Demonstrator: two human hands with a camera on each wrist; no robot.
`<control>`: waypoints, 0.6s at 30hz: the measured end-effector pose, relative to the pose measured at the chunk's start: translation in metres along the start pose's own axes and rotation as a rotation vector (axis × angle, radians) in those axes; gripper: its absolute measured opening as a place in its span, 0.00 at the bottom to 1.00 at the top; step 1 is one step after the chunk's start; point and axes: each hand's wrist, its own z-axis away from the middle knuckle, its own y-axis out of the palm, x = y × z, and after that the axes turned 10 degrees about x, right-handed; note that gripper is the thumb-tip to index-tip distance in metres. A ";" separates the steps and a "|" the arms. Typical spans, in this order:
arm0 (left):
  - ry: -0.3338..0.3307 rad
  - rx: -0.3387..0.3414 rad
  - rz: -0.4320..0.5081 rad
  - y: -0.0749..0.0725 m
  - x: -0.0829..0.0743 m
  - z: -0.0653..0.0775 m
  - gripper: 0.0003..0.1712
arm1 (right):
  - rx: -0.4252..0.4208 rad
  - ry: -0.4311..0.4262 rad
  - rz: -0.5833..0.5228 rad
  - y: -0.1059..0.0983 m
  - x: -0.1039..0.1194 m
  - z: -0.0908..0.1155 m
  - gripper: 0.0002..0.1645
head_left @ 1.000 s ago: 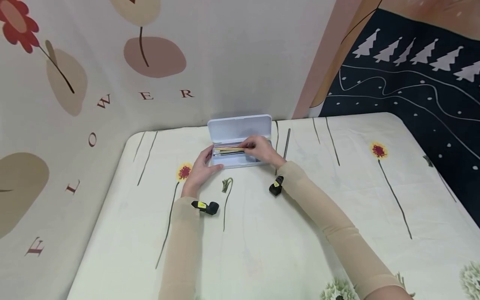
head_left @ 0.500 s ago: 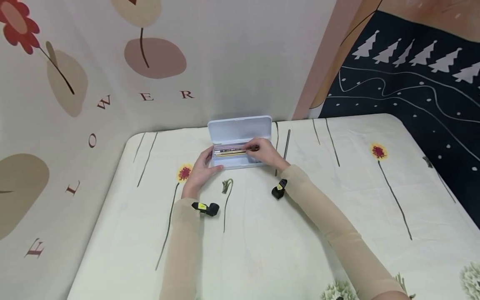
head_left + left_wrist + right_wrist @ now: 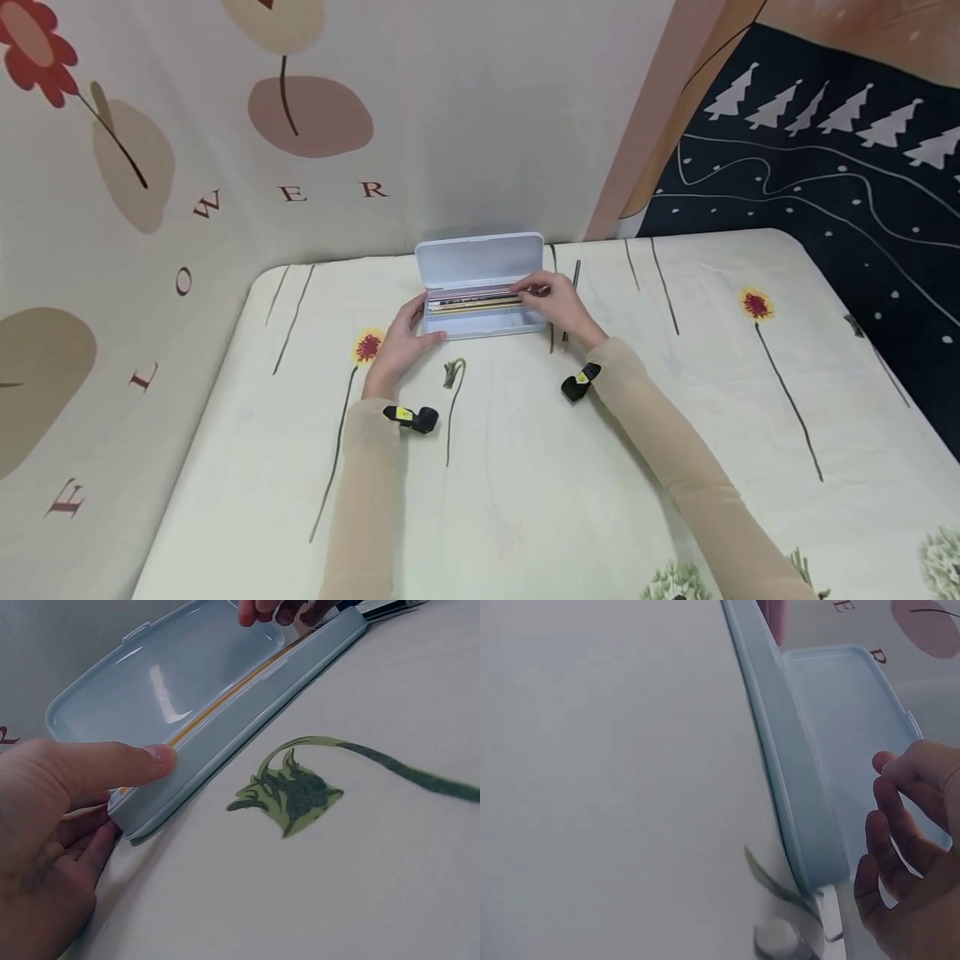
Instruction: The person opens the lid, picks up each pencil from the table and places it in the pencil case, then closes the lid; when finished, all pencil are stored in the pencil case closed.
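Observation:
A pale blue pencil case [image 3: 480,325] lies with its lid [image 3: 480,260] raised at the back of the table. Several pencils [image 3: 472,306], one of them yellow, lie lengthwise inside it. My left hand [image 3: 401,340] grips the case's left end; in the left wrist view its thumb [image 3: 154,763] lies against the front wall and the other fingers go round the end. Over the case's right end is my right hand [image 3: 557,302], its fingers loosely bent. Nothing shows between its thumb and fingertips in the right wrist view.
A slim dark stick [image 3: 576,273] lies on the table just right of the case, partly behind the right hand. The white cloth [image 3: 495,500] has printed flowers and stems. A printed curtain [image 3: 495,150] stands close behind the case.
A second ago the right hand held a yellow pencil over the case; the pencil now lies inside. The right hand has let go and moved right. The left hand has stayed put.

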 end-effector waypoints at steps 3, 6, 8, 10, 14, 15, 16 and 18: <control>-0.007 -0.005 -0.003 0.000 0.000 0.000 0.48 | -0.017 0.025 -0.001 -0.007 -0.003 0.003 0.12; -0.007 -0.004 -0.001 0.001 0.000 -0.001 0.48 | -0.035 0.061 0.016 -0.015 -0.006 0.007 0.12; -0.007 -0.003 0.003 0.001 0.000 -0.001 0.48 | -0.045 0.078 0.022 -0.020 -0.008 0.009 0.12; -0.006 -0.001 0.004 0.000 0.000 -0.001 0.48 | -0.055 0.092 0.027 -0.025 -0.011 0.011 0.11; -0.010 -0.001 -0.002 0.000 -0.001 0.000 0.48 | -0.061 0.105 0.035 -0.034 -0.016 0.014 0.11; -0.010 0.000 -0.004 0.000 -0.001 0.000 0.48 | -0.060 0.109 0.039 -0.037 -0.017 0.015 0.12; -0.010 0.002 -0.006 0.000 -0.001 0.000 0.48 | -0.060 0.114 0.045 -0.039 -0.019 0.016 0.12; -0.009 0.003 -0.008 0.000 -0.001 -0.001 0.48 | -0.057 0.125 0.055 -0.043 -0.022 0.018 0.12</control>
